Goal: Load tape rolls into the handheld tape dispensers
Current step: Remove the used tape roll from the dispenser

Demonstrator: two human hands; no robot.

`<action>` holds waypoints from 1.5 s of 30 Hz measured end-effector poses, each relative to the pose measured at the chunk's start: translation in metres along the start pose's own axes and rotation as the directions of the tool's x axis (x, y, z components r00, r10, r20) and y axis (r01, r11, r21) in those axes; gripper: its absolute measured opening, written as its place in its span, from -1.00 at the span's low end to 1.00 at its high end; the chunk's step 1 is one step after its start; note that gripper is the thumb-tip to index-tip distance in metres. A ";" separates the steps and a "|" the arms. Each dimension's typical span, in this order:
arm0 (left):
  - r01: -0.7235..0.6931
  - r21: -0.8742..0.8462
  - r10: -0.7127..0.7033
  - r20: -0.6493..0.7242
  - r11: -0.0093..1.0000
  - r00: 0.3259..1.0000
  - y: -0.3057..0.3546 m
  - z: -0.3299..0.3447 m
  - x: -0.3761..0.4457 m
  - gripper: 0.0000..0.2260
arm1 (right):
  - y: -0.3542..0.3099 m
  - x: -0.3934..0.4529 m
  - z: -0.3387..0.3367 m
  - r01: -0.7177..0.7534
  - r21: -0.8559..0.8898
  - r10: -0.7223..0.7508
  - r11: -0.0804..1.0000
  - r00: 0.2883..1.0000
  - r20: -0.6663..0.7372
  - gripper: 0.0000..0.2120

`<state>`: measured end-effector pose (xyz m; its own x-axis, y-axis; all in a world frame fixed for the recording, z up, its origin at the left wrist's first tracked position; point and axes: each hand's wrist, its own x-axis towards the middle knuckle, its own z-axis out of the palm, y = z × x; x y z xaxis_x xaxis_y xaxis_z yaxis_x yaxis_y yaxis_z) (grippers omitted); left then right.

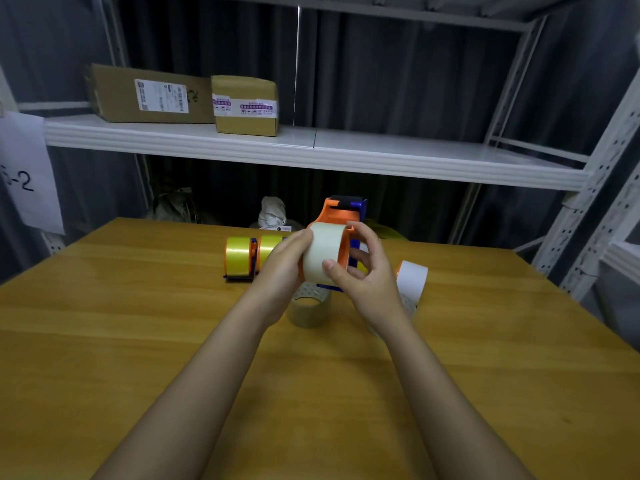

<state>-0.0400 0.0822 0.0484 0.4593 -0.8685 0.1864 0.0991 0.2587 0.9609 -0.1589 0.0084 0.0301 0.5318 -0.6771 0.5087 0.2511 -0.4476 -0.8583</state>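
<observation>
An orange and blue handheld tape dispenser is held up above the wooden table. A pale clear tape roll sits on its orange hub. My left hand cups the roll's left side. My right hand grips the roll and dispenser from the right, thumb on the roll's front. Behind my left hand, a second dispenser loaded with a yellow tape roll lies on the table, and another yellow roll is beside it. A clear roll stands under my hands. A white roll lies to the right.
A white metal shelf runs behind the table and carries two cardboard boxes. Shelf uprights stand at the right. A paper sign hangs at the left. Bags lie in the dark space behind the table.
</observation>
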 end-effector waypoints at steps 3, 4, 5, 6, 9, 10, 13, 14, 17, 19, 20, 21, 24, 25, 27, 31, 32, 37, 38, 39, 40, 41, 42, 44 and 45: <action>0.003 -0.088 -0.004 -0.016 0.996 1.000 -0.007 -0.003 0.002 -0.75 | 0.005 -0.001 -0.001 0.074 -0.107 -0.071 0.992 0.997 0.028 -0.32; -0.002 -0.126 -0.001 -0.020 0.992 1.000 -0.009 -0.003 0.002 -0.76 | 0.006 0.000 -0.001 0.085 -0.132 -0.082 0.988 0.996 0.035 -0.27; -0.008 -0.164 0.003 -0.029 0.986 1.000 -0.010 -0.003 0.003 -0.76 | 0.008 0.001 -0.001 0.082 -0.145 -0.077 0.986 0.996 0.042 -0.22; -0.013 -0.192 0.006 -0.037 0.981 0.999 -0.012 -0.004 0.004 -0.76 | 0.011 0.003 -0.001 0.066 -0.147 -0.060 0.987 0.997 0.049 -0.18; -0.020 -0.208 0.007 -0.066 0.978 0.998 -0.017 -0.005 0.014 -0.74 | 0.017 0.010 0.003 -0.027 -0.035 0.029 0.999 0.998 0.053 -0.33; -0.015 -0.214 -0.004 -0.088 0.977 0.996 -0.020 -0.005 0.017 -0.73 | 0.020 0.013 0.005 -0.075 0.010 0.074 0.997 0.996 0.046 -0.46; 0.004 -0.183 -0.032 -0.152 0.983 0.988 -0.033 -0.007 0.025 -0.67 | 0.028 0.019 0.011 -0.239 0.152 0.238 0.959 0.971 0.022 -0.74; 0.010 -0.164 -0.036 -0.159 0.986 0.987 -0.039 -0.010 0.027 -0.63 | 0.033 0.020 0.012 -0.302 0.226 0.302 0.926 0.953 0.033 -0.73; -0.021 -0.097 0.003 -0.182 0.995 0.983 -0.052 -0.015 0.032 -0.68 | 0.044 0.020 0.013 -0.385 0.354 0.386 0.852 0.920 0.069 -0.73; -0.038 -0.097 0.022 -0.169 0.995 0.985 -0.059 -0.018 0.035 -0.67 | 0.052 0.020 0.013 -0.420 0.432 0.409 0.798 0.904 0.123 -0.70; -0.046 -0.103 0.030 -0.153 0.994 0.988 -0.063 -0.019 0.037 -0.64 | 0.056 0.020 0.013 -0.430 0.465 0.410 0.774 0.900 0.148 -0.65; -0.051 -0.105 0.036 -0.140 0.993 0.989 -0.065 -0.019 0.038 -0.60 | 0.059 0.020 0.013 -0.433 0.491 0.408 0.756 0.898 0.164 -0.58; -0.039 -0.104 0.026 -0.124 0.994 0.992 -0.071 -0.021 0.040 -0.54 | 0.063 0.021 0.013 -0.442 0.514 0.410 0.735 0.894 0.182 -0.46; -0.036 -0.104 0.024 -0.116 0.994 0.993 -0.072 -0.022 0.040 -0.53 | 0.064 0.021 0.012 -0.444 0.509 0.414 0.738 0.892 0.180 -0.49; -0.021 -0.096 0.012 -0.102 0.995 0.995 -0.076 -0.024 0.039 -0.51 | 0.067 0.021 0.010 -0.450 0.509 0.423 0.733 0.889 0.177 -0.55; 0.002 -0.139 -0.006 -0.030 0.990 1.000 -0.079 -0.030 0.038 -0.53 | 0.070 0.019 0.007 -0.454 0.548 0.403 0.703 0.889 0.219 -0.56; 0.016 -0.193 -0.013 0.018 0.981 1.000 -0.079 -0.031 0.037 -0.56 | 0.071 0.019 0.007 -0.454 0.553 0.397 0.699 0.889 0.228 -0.56; 0.061 -0.224 -0.022 0.175 0.973 0.984 -0.080 -0.042 0.036 -0.58 | 0.077 0.017 0.003 -0.466 0.614 0.361 0.638 0.884 0.296 -0.51; 0.056 -0.206 -0.015 0.193 0.977 0.981 -0.081 -0.043 0.036 -0.56 | 0.077 0.017 0.002 -0.466 0.623 0.351 0.628 0.884 0.308 -0.48; 0.048 -0.190 -0.008 0.208 0.981 0.978 -0.082 -0.043 0.036 -0.55 | 0.078 0.016 0.002 -0.464 0.629 0.341 0.624 0.885 0.315 -0.45; 0.037 -0.182 0.004 0.222 0.983 0.975 -0.083 -0.044 0.036 -0.51 | 0.079 0.016 0.001 -0.461 0.633 0.331 0.622 0.887 0.321 -0.44; 0.025 -0.182 0.018 0.229 0.983 0.973 -0.083 -0.044 0.036 -0.45 | 0.079 0.016 0.001 -0.454 0.636 0.319 0.624 0.891 0.323 -0.44; 0.022 -0.188 0.022 0.231 0.982 0.973 -0.083 -0.045 0.036 -0.38 | 0.079 0.015 0.001 -0.448 0.641 0.310 0.623 0.894 0.324 -0.45; 0.023 -0.187 0.020 0.224 0.982 0.974 -0.082 -0.045 0.034 -0.30 | 0.079 0.015 0.001 -0.439 0.646 0.300 0.624 0.898 0.322 -0.48; 0.021 -0.183 0.020 0.222 0.983 0.975 -0.081 -0.045 0.034 -0.30 | 0.078 0.016 0.001 -0.437 0.644 0.298 0.628 0.899 0.320 -0.48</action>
<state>0.0071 0.0509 -0.0323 0.2538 -0.9353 0.2464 0.2686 0.3129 0.9110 -0.1298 -0.0366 -0.0293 0.8120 -0.5552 0.1798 0.4456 0.3909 -0.8054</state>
